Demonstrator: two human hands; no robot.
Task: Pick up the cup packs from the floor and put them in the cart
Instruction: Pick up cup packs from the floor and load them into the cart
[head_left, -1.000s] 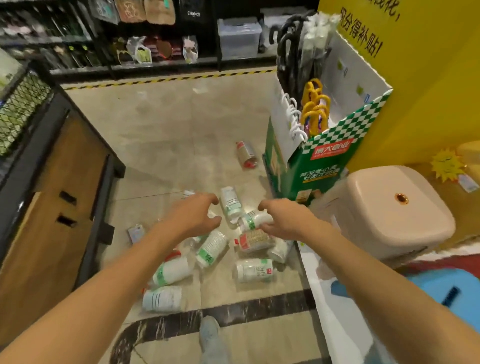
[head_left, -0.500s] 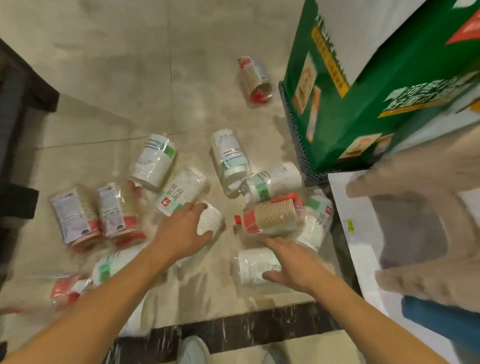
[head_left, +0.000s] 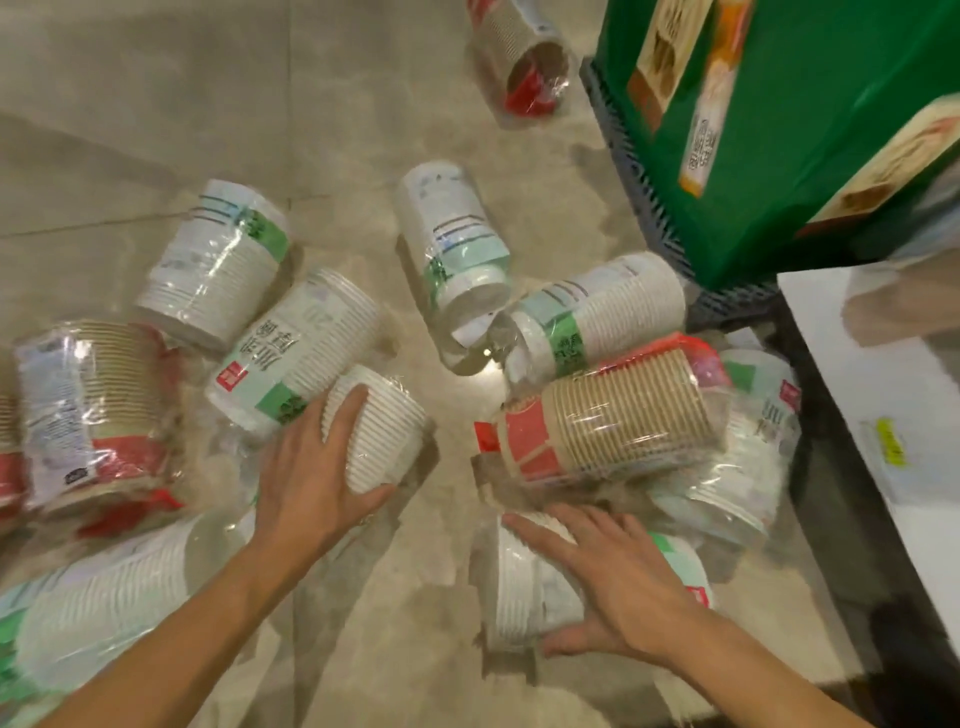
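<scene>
Several plastic-wrapped cup packs lie scattered on the tiled floor. My left hand (head_left: 317, 478) grips a short white cup pack (head_left: 387, 431), fingers over its top and thumb under its near side. My right hand (head_left: 613, 577) spans another white cup pack (head_left: 519, 587), with its fingers across the top and its thumb round the near side. A brown cup pack with a red label (head_left: 613, 415) lies just beyond my right hand. More white packs with green labels (head_left: 306, 348) (head_left: 597, 312) (head_left: 452, 234) lie around it. No cart is in view.
A green cardboard display box (head_left: 779, 130) stands on a dark crate at the upper right. A white platform (head_left: 883, 395) with a dark edge runs down the right side. Brown packs (head_left: 88, 410) lie at the far left, and another brown pack (head_left: 524, 57) at the top.
The view has dropped much closer to the floor. Both hands came down from above the pile; the left has closed round the short white pack and the right lies over its own.
</scene>
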